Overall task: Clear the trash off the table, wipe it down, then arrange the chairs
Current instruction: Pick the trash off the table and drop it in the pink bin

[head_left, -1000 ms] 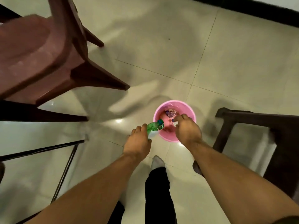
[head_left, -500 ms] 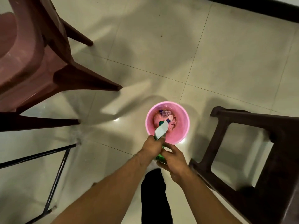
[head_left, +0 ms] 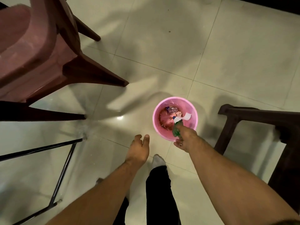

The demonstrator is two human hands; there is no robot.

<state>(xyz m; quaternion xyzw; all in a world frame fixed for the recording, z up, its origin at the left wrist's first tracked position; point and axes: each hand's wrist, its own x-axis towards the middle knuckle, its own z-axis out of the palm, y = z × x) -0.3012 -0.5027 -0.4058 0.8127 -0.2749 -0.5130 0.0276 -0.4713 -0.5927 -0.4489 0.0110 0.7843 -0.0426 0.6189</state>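
Note:
A pink bin (head_left: 156, 122) stands on the tiled floor, with wrappers and crumpled trash inside. My right hand (head_left: 186, 138) grips a green plastic bottle (head_left: 177, 129) over the bin's near rim, its capped end pointing into the bin. A white label strip (head_left: 185, 117) hangs loose from the bottle over the bin. My left hand (head_left: 138, 149) hovers to the left of the bin, fingers relaxed and holding nothing.
A maroon plastic chair (head_left: 40, 51) stands at the upper left. A dark brown chair (head_left: 263, 127) is at the right, close to the bin. Black metal table legs (head_left: 65, 163) run along the lower left. My leg and socked foot (head_left: 158, 161) are below the hands.
The bottle has passed from my left hand to my right hand. My left hand has let go and drawn away to the left. The label now hangs loose into the bin.

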